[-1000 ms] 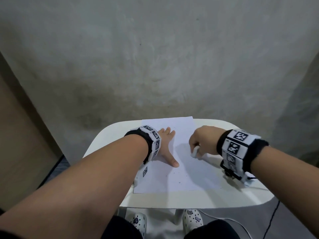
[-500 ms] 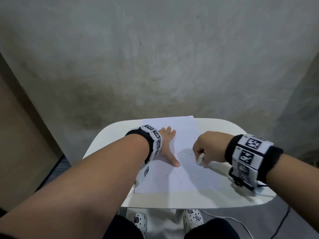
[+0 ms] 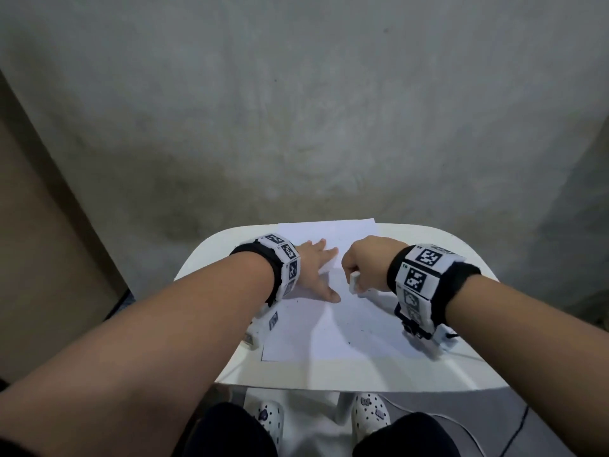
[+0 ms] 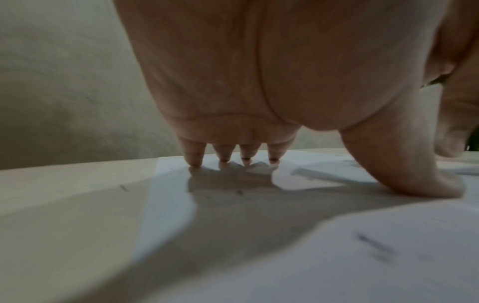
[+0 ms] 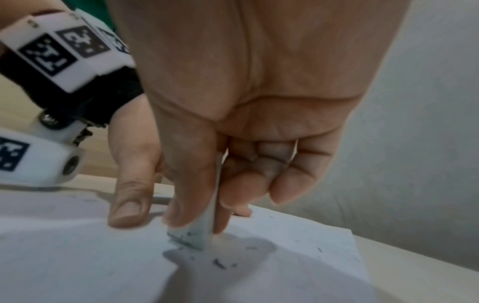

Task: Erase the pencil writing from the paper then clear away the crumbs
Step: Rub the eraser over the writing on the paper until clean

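Many dark crumbs [image 5: 220, 263] dot the white paper sheet [image 3: 346, 328]; right hand [image 3: 370, 262] grips a white block eraser [image 3: 354, 283], mid-rub, left hand [image 3: 314, 265] splayed flat pinning paper; sweeping remains.

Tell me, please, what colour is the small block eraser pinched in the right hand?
White, its rubbing end smudged dark grey; the small block eraser shows best in the right wrist view.

The paper [image 3: 342, 328] lies on the table [image 3: 329, 374]. The left hand [image 3: 314, 268] presses flat on the paper's left side. The right hand [image 3: 367, 262] is just to its right, holding an eraser [image 3: 353, 282] down on the paper. Crumbs [image 5: 220, 263] lie on the paper near the eraser.
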